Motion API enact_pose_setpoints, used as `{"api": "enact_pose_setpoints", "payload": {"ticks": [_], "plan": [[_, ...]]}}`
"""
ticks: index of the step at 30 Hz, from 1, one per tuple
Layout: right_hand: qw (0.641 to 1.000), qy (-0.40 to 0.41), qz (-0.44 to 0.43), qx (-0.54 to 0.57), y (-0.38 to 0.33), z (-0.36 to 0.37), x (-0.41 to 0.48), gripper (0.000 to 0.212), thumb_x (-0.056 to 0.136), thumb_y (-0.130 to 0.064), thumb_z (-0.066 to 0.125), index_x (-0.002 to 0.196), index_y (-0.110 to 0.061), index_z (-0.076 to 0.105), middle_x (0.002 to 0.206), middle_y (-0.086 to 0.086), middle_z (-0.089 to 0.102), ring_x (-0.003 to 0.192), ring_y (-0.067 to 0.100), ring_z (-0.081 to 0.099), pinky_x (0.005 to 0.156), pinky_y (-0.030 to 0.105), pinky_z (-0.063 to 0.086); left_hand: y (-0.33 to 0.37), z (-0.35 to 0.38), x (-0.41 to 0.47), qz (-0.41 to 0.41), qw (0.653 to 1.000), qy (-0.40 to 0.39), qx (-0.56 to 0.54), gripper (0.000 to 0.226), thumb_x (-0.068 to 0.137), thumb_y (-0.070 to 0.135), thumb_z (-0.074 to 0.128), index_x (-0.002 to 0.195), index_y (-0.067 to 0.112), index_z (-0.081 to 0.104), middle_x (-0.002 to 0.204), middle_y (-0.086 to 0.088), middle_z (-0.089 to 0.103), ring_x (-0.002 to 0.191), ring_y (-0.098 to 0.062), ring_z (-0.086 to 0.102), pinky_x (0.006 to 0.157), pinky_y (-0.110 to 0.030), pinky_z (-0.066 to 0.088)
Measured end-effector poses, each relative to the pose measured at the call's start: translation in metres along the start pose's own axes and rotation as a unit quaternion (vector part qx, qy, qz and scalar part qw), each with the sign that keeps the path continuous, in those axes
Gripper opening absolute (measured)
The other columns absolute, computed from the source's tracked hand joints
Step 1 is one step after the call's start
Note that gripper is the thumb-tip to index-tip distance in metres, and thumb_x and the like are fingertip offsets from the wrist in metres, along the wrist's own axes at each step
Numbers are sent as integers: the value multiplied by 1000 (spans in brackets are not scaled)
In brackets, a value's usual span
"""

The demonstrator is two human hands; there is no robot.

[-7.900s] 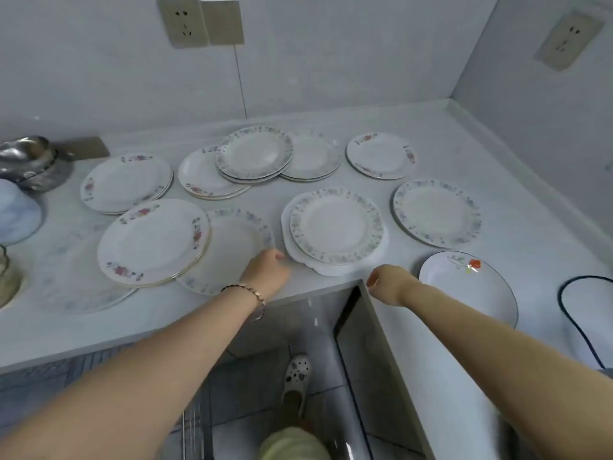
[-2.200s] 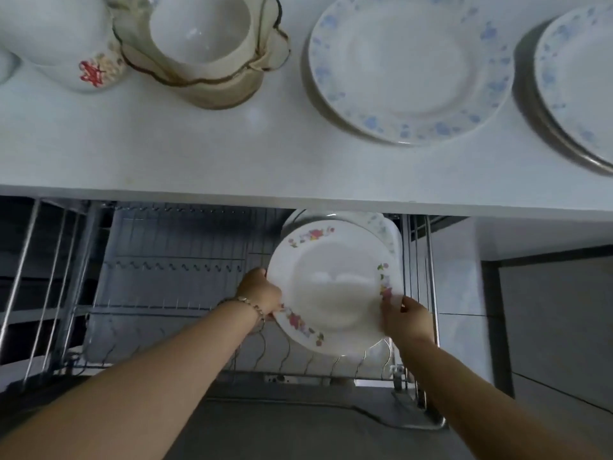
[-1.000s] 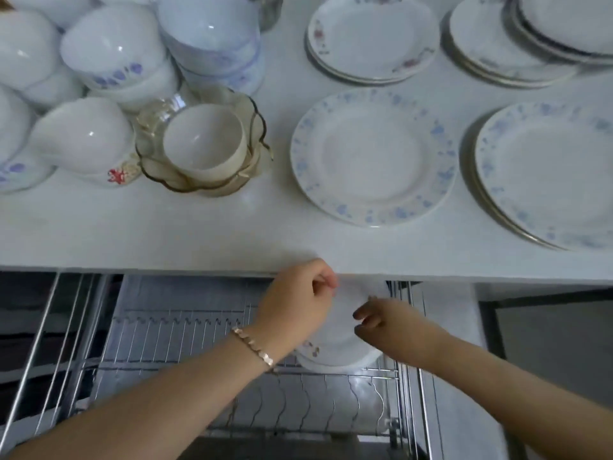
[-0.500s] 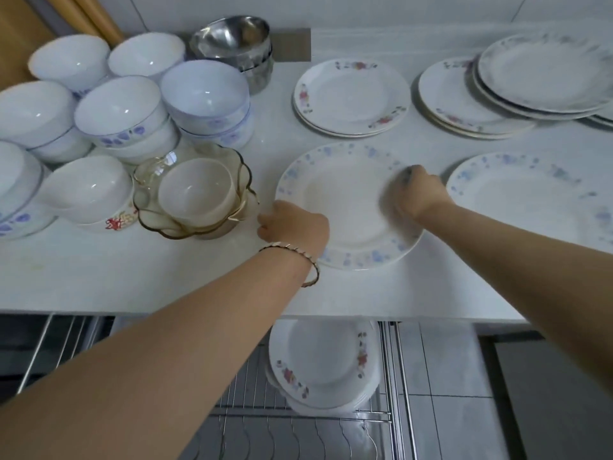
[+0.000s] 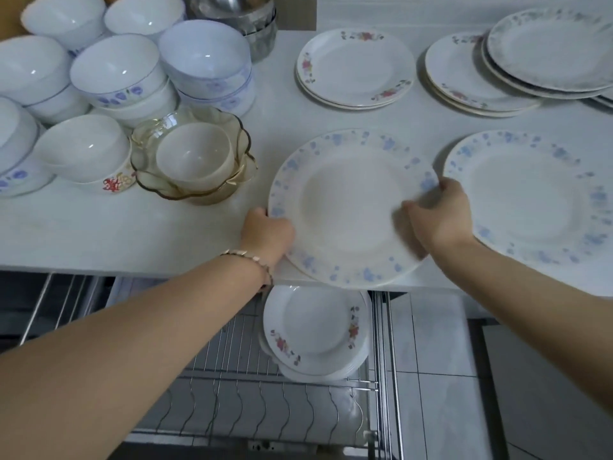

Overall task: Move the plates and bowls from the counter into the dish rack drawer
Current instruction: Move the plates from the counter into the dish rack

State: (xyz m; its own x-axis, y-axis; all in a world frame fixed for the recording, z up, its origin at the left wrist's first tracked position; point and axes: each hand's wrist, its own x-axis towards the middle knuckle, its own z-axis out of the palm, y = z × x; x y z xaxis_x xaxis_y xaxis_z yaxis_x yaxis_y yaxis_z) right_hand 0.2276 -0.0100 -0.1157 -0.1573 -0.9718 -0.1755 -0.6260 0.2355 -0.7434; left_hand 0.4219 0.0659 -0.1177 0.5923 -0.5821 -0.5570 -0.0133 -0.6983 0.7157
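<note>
A large white plate with a blue flower rim (image 5: 345, 207) lies at the counter's front edge, its near rim over the edge. My left hand (image 5: 267, 232) grips its left rim and my right hand (image 5: 439, 215) grips its right rim. Below, the wire dish rack drawer (image 5: 252, 403) stands pulled out. Several red-flowered plates (image 5: 315, 333) stand on edge in its right end.
A second blue-rimmed plate (image 5: 530, 197) lies right of the held one. Red-flowered plate stacks (image 5: 355, 66) sit behind. White bowls (image 5: 116, 71), an amber glass bowl (image 5: 192, 157) holding a cup, and steel bowls (image 5: 252, 18) crowd the counter's left.
Both hands have closed on the blue-rimmed plate's rims and drawn it toward the counter edge. One second ago they were down at the plates in the drawer.
</note>
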Motion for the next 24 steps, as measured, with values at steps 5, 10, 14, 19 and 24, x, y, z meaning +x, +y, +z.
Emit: {"api": "enact_pose_setpoints", "payload": {"ticks": [5,10,14,19,24], "plan": [[995,-90,-44,-16,18,-42,-88,30,77,-11,69,104,-16,56,90,-5,57,75,12,54,52,4,35,-45,-52,-61,-12,992,-124,-8,34,81,-6,58,106,14,46,114,-9,58,101,-28,60,70,-38,57],[982,-182,23,-41,44,-51,-179,49,78,-15,72,120,-18,46,93,-13,54,90,13,53,75,24,40,-100,-96,-100,-33,969,-232,74,38,78,-9,62,96,22,49,102,0,60,92,-19,62,60,-27,58],[967,-238,75,-59,69,-26,-215,47,79,-14,70,117,-20,44,101,-5,54,91,15,54,76,29,43,-151,-104,-97,-119,959,-242,91,42,77,-11,63,90,26,49,102,-2,61,101,-27,62,74,-40,59],[943,-270,151,-120,116,35,-213,47,80,-14,69,120,-10,46,105,3,56,96,22,55,81,34,48,-200,-86,-66,-176,953,-197,149,42,77,-10,64,111,12,53,113,-9,62,108,-31,61,86,-48,56],[930,-256,208,-162,152,93,-175,52,81,-15,69,128,-6,48,121,12,62,102,28,60,77,30,46,-225,-44,-15,-144,956,-156,202,30,78,-2,66,107,4,62,114,-14,67,103,-30,65,84,-41,57]]}}
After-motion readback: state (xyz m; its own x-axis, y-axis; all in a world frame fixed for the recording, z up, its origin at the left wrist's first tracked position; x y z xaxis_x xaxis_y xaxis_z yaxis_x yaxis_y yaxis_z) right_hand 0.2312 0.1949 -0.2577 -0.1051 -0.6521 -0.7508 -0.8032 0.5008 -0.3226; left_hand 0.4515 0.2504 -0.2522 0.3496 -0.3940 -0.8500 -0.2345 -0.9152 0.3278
